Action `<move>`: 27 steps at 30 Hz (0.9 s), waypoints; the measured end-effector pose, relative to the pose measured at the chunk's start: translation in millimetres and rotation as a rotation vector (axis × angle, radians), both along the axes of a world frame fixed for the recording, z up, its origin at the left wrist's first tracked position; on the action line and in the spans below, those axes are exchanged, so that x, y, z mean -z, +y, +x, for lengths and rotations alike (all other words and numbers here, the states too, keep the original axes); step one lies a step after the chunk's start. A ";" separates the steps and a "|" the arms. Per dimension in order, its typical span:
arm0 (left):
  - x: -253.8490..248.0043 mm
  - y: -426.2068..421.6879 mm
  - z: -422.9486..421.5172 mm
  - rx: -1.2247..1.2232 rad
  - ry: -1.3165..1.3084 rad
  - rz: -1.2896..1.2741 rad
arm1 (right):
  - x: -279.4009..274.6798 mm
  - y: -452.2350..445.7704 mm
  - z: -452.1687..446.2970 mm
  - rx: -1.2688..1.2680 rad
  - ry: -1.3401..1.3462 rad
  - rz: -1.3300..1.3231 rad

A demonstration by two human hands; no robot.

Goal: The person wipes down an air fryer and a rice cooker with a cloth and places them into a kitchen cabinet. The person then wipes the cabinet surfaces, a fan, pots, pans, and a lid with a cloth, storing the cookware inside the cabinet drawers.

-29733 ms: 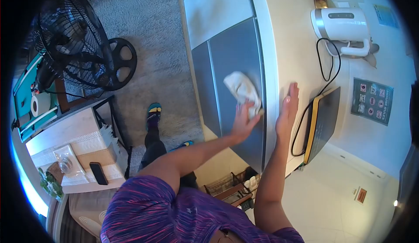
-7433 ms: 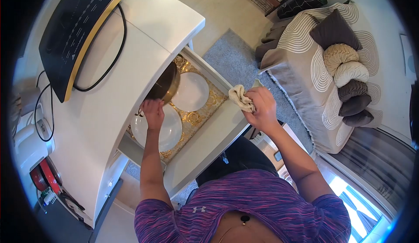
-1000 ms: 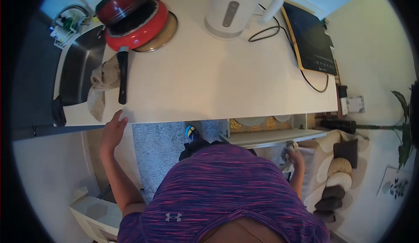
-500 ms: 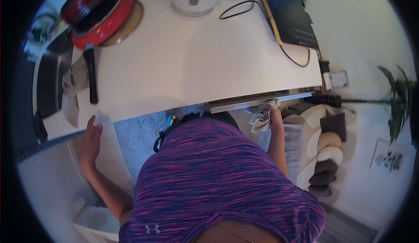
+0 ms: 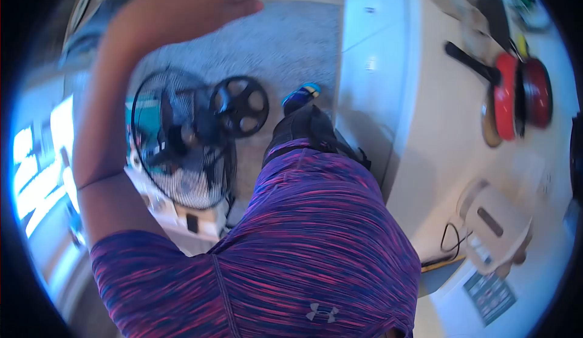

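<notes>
My left hand (image 5: 188, 7) is raised at the upper left, slightly blurred, its thumb apart from the fingers and nothing seen in it. Part of the fingers runs up to the top edge. Behind and below it are the grey rug (image 5: 291, 40) and a black fan (image 5: 188, 135); the hand appears to touch neither. My right hand is out of view, and so is the cloth it held. On the right, the white counter (image 5: 404, 198) runs beside my body, above white cabinet fronts (image 5: 370, 65).
On the counter stand red pans (image 5: 506, 98), a white kettle (image 5: 495, 223) with a black cord, and a brownish cloth (image 5: 452, 1) near the sink (image 5: 495, 16). A phone (image 5: 192, 223) lies on a table behind the fan. A cooktop's edge (image 5: 440, 268) shows lower right.
The view has swung left, away from the open drawer, toward the fan and windows. My left hand has risen from beside the counter edge. My right hand with the cloth has left view.
</notes>
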State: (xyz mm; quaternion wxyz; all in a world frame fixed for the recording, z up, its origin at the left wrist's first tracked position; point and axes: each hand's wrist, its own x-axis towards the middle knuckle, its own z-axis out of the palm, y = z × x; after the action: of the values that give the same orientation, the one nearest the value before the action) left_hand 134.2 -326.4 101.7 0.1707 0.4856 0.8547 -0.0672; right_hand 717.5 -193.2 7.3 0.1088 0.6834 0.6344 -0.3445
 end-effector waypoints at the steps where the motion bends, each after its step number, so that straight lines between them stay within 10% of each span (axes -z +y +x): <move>1: -13.7 -27.3 7.2 -0.118 -0.013 -0.067 | -15.4 17.3 -14.8 -0.109 0.016 -0.010; 3: -95.0 -21.4 73.5 -0.580 -0.233 -0.013 | -38.1 45.2 -46.1 -0.294 0.053 -0.024; 5: -82.8 -120.7 74.7 -0.271 0.071 0.570 | -52.5 58.4 -76.7 -0.451 0.106 -0.041; 8: -63.6 -252.0 84.5 -0.628 0.217 0.535 | -59.4 71.0 -116.6 -0.608 0.159 -0.058; 14: 99.1 -463.8 177.1 -1.314 -0.203 0.706 | 14.3 66.0 -194.6 -0.935 0.640 0.113; 20: 246.8 -416.5 281.6 -1.964 -1.100 1.148 | 54.5 64.3 -225.4 -1.389 0.341 0.708; 27: 313.5 -393.7 224.0 -2.098 -1.086 1.625 | 56.6 66.0 -225.1 -1.369 0.254 0.717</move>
State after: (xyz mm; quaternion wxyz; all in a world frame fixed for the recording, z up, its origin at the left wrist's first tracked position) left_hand 358.2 -720.1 -211.8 0.1202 -0.4322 0.4424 0.7766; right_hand 492.4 -127.2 -49.4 -0.0035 0.0889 0.9948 -0.0503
